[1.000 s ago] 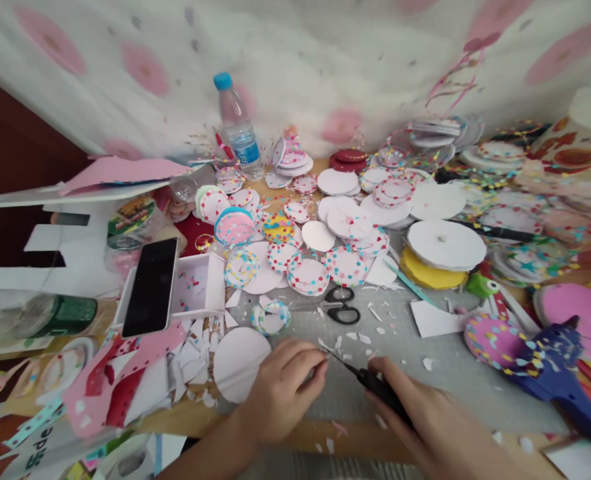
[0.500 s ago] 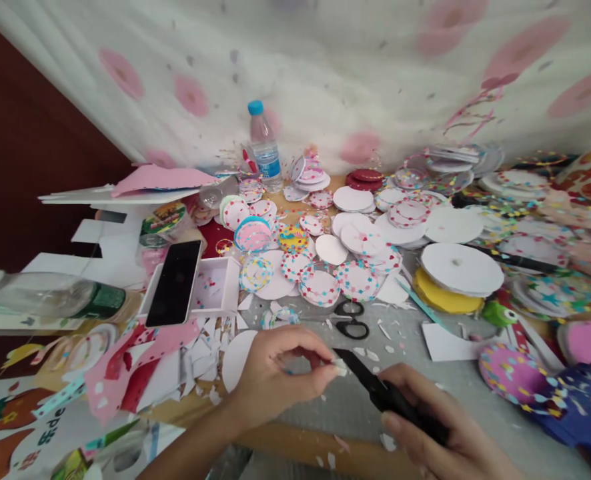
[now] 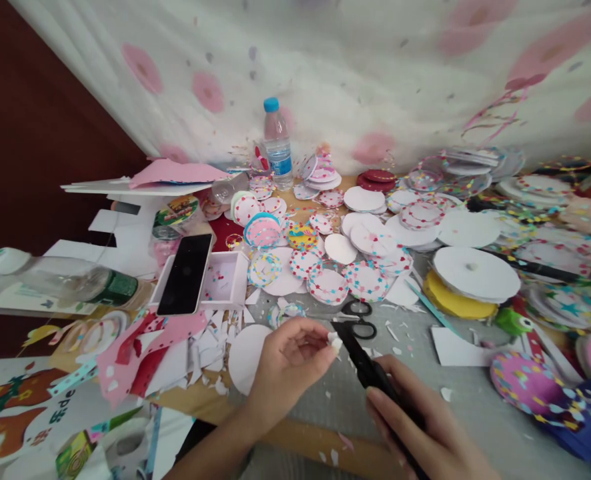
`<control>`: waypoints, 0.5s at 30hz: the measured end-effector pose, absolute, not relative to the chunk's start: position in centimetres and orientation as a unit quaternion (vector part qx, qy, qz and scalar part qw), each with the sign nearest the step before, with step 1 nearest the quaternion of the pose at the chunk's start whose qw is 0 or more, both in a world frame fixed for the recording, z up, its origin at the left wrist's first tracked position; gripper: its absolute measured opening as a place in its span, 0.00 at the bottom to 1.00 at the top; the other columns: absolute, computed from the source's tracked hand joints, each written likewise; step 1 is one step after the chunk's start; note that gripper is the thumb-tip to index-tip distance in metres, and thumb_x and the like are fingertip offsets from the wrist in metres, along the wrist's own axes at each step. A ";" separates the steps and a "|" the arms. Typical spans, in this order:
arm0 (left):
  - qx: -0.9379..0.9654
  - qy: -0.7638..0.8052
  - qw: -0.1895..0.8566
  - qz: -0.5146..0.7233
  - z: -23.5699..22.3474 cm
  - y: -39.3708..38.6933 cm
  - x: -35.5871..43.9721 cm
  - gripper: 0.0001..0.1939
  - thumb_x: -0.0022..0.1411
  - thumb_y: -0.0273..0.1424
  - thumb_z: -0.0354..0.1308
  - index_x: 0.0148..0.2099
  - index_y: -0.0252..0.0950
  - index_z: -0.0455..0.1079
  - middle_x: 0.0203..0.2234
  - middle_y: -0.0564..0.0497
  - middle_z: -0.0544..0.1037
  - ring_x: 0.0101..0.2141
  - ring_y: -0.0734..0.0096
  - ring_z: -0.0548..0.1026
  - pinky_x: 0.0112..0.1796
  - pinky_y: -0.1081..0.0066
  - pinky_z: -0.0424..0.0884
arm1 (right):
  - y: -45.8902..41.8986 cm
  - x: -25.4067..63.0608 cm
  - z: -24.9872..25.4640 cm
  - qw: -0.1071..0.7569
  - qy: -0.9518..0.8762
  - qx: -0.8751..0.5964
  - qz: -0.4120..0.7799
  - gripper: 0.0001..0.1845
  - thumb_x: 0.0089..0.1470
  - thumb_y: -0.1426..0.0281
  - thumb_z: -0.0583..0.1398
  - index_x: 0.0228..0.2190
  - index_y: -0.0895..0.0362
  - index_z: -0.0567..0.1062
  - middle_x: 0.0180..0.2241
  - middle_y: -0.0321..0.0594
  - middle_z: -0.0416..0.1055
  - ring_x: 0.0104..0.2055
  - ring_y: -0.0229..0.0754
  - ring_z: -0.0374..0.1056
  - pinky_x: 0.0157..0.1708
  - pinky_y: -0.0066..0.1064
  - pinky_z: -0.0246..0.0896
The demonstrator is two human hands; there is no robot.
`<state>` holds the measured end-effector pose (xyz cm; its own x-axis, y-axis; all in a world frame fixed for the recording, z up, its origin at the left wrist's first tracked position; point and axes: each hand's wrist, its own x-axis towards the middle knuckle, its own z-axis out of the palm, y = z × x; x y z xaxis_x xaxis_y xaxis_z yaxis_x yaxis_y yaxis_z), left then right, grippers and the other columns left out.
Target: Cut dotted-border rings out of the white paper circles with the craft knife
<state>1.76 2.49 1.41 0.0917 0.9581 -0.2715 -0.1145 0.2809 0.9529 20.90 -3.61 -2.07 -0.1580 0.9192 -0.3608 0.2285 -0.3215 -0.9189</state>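
Between the thumb and fingertips of my left hand is a small white piece, too small to name more exactly. My right hand grips a black utility knife, its dark blade tip close beside the white piece; whether they touch I cannot tell. Behind the blade lie black-handled scissors on the grey mat. A plain white disc rests left of my left hand. White paper scraps are heaped further left.
Many paper discs with coloured trims cover the table's middle and right. A phone lies on a white box. A water bottle stands at the back, an empty bottle lies left. A yellow disc sits under white ones.
The view has shifted, so the table's contents appear further right. My left hand has lifted the white piece slightly, and the knife is now held more steeply beside it.
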 end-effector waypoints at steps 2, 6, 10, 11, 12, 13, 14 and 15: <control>0.406 0.535 0.598 0.439 1.7 2.3 2.2 0.08 0.50 0.31 0.67 0.33 0.34 0.73 0.27 0.51 0.77 0.29 0.73 0.75 0.33 0.75 0.74 | -3.8 20.9 -2.7 0.316 -0.534 -0.590 0.516 0.25 0.55 0.51 0.59 0.49 0.51 0.70 0.26 0.36 0.73 0.25 0.41 0.70 0.24 0.27 0.68; 0.425 0.557 0.567 0.433 1.8 2.3 2.3 0.10 0.49 0.34 0.68 0.31 0.34 0.74 0.24 0.50 0.77 0.26 0.72 0.75 0.30 0.74 0.74 | -3.4 21.2 -2.1 0.306 -0.604 -0.571 0.465 0.19 0.58 0.57 0.57 0.48 0.52 0.71 0.31 0.38 0.77 0.30 0.42 0.74 0.28 0.26 0.70; 0.448 0.565 0.547 0.426 2.0 2.7 1.1 0.10 0.48 0.35 0.69 0.31 0.35 0.75 0.24 0.50 0.78 0.26 0.71 0.76 0.29 0.74 0.74 | -2.5 22.8 -1.4 0.278 -0.680 -0.554 0.392 0.13 0.63 0.62 0.52 0.46 0.52 0.68 0.33 0.38 0.77 0.32 0.41 0.75 0.29 0.24 0.69; 0.448 0.570 0.541 0.427 2.1 2.9 0.7 0.10 0.48 0.35 0.69 0.31 0.35 0.75 0.23 0.50 0.78 0.25 0.71 0.75 0.29 0.73 0.74 | -2.4 23.4 -1.5 0.274 -0.693 -0.567 0.351 0.13 0.63 0.62 0.52 0.47 0.52 0.66 0.33 0.39 0.77 0.32 0.41 0.76 0.28 0.25 0.69; 0.446 0.575 0.536 0.427 2.3 3.1 0.3 0.10 0.47 0.35 0.69 0.31 0.35 0.75 0.23 0.50 0.78 0.25 0.71 0.75 0.29 0.73 0.74 | -2.2 24.0 -1.8 0.263 -0.704 -0.583 0.308 0.13 0.64 0.62 0.51 0.47 0.53 0.65 0.34 0.40 0.78 0.32 0.42 0.76 0.27 0.26 0.69; 0.443 0.580 0.533 0.428 2.4 3.2 -0.1 0.10 0.47 0.35 0.69 0.31 0.35 0.75 0.23 0.51 0.78 0.25 0.71 0.75 0.29 0.73 0.74 | -2.1 24.4 -2.2 0.245 -0.715 -0.600 0.262 0.14 0.64 0.60 0.51 0.47 0.53 0.65 0.35 0.41 0.78 0.32 0.44 0.77 0.26 0.27 0.69; 0.439 0.583 0.532 0.429 2.6 3.4 -0.4 0.10 0.47 0.35 0.69 0.32 0.35 0.75 0.23 0.51 0.78 0.25 0.72 0.75 0.29 0.73 0.74 | -1.9 24.8 -2.8 0.222 -0.724 -0.617 0.213 0.15 0.64 0.59 0.50 0.47 0.53 0.65 0.37 0.43 0.77 0.32 0.46 0.77 0.25 0.30 0.68; 0.436 0.584 0.533 0.430 2.7 3.4 -0.6 0.10 0.48 0.34 0.69 0.32 0.35 0.75 0.23 0.51 0.78 0.25 0.72 0.75 0.29 0.73 0.74 | -1.8 25.1 -3.4 0.198 -0.732 -0.630 0.168 0.16 0.63 0.57 0.50 0.46 0.54 0.66 0.37 0.45 0.77 0.32 0.48 0.77 0.25 0.32 0.68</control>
<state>-0.63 3.41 2.68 -0.0515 0.9676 -0.2472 0.0501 0.2498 0.9670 25.07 -1.82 -3.42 -0.1267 0.9888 0.0791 0.8557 0.1493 -0.4956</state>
